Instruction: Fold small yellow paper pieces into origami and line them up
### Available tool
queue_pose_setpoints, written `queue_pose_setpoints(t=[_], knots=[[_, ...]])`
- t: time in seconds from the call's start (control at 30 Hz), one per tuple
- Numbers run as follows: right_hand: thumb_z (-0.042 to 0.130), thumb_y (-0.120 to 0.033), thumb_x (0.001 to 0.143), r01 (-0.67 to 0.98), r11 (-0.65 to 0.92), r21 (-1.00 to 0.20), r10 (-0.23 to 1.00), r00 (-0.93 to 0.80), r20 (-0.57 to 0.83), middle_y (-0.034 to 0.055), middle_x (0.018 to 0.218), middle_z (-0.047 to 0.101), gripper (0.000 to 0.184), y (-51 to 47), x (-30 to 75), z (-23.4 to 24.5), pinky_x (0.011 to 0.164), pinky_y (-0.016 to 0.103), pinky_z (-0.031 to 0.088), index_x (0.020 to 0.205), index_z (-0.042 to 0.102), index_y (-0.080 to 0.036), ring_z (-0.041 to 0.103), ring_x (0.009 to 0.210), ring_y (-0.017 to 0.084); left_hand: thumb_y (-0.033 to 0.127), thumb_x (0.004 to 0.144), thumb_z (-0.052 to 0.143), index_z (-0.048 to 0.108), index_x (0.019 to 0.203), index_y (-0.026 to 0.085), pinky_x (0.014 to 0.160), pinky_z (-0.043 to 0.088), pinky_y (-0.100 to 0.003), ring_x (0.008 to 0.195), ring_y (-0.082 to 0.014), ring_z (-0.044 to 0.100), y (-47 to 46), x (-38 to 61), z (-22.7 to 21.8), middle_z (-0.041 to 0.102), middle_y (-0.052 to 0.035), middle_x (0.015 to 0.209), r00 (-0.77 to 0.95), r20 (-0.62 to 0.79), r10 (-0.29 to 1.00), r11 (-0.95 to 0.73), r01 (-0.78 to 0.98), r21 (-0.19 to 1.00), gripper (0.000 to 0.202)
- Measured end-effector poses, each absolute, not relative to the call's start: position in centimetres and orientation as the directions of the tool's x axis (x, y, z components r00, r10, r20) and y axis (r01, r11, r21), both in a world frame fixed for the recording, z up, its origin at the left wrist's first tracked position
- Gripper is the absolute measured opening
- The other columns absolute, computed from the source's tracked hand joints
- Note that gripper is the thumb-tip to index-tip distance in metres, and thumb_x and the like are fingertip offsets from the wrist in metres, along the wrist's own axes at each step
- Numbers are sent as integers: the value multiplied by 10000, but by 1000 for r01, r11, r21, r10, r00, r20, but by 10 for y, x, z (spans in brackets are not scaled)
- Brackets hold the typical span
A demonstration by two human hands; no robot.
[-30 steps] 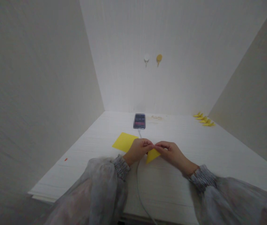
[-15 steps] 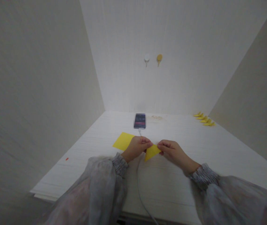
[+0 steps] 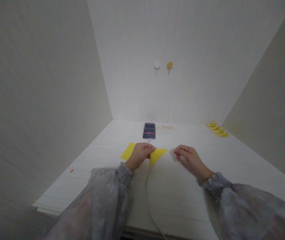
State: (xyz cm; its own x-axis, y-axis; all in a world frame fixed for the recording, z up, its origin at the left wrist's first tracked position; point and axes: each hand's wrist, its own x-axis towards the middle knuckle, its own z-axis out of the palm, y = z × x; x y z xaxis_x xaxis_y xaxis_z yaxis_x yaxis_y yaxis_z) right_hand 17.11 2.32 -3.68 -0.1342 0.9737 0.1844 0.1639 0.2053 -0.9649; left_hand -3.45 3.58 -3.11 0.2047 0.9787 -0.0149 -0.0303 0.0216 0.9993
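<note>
Got a flat yellow paper sheet (image 3: pixel 127 151) on the white desk (image 3: pixel 182 200), near-left of the dark rectangular phone (image 3: pixel 149 130). Then left hand (image 3: pixel 139 154) over it, pinching the folded yellow paper triangle (image 3: pixel 157 154) just this side of the phone. Further right of the phone, right hand (image 3: pixel 190 157) loosely curled, empty, clear of the triangle.

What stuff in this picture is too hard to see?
Head view only:
Phone screen: blurred, unreadable.
Flat yellow sheet: partly covered by the left hand, which also hides one corner of the folded yellow triangle it holds.
Right hand: curled fingers hide whether it pinches anything.
Small yellow pieces, far right: too small to tell their shape.
Cable: cut off by the bottom edge.
</note>
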Motion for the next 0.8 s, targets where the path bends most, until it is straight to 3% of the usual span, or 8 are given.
queue_pose_setpoints(t=[0.13, 0.23, 0.43, 0.63, 0.8], knots=[[476, -421, 738, 70, 198, -978, 957, -228, 177, 4, 580, 565, 262, 16, 156, -34, 553, 251, 401, 673, 570, -185, 505, 520, 116, 326, 616, 620, 584, 665, 96, 512, 457, -215, 514, -89, 545, 34, -30, -28, 603, -23, 601, 245, -16, 969, 34, -71, 997, 237], [498, -434, 724, 36, 148, -988, 948, -288, 131, 16, 614, 575, 288, 10, 142, -31, 533, 239, 401, 636, 560, -167, 507, 519, 107, 345, 641, 595, 578, 664, 98, 520, 460, -214, 525, -92, 549, 32, -26, -26, 599, -23, 598, 269, 7, 963, 6, -47, 999, 249], [572, -386, 670, 87, 91, -992, 968, -243, 67, 4, 599, 581, 239, 8, 134, -33, 489, 222, 394, 682, 573, -148, 512, 500, 106, 353, 640, 595, 561, 685, 109, 511, 467, -215, 532, -97, 558, 25, -19, -24, 598, -20, 605, 297, 13, 955, -17, 10, 1000, 250], [610, -308, 635, -33, 52, -998, 974, -218, 58, 2, 595, 599, 154, 10, 136, -34, 461, 213, 394, 650, 600, -155, 507, 481, 99, 363, 657, 582, 570, 724, 85, 548, 474, -225, 529, -98, 577, 25, -23, -23, 618, -51, 622, 428, -89, 899, 121, -46, 992, 286], [602, -301, 640, -76, 47, -996, 970, -233, 64, -1, 578, 608, 146, 10, 135, -31, 464, 214, 409, 635, 609, -155, 513, 464, 95, 359, 645, 594, 548, 690, 91, 540, 470, -229, 520, -107, 578, 28, -25, -24, 614, -42, 586, 382, -52, 923, 97, -100, 990, 275]])
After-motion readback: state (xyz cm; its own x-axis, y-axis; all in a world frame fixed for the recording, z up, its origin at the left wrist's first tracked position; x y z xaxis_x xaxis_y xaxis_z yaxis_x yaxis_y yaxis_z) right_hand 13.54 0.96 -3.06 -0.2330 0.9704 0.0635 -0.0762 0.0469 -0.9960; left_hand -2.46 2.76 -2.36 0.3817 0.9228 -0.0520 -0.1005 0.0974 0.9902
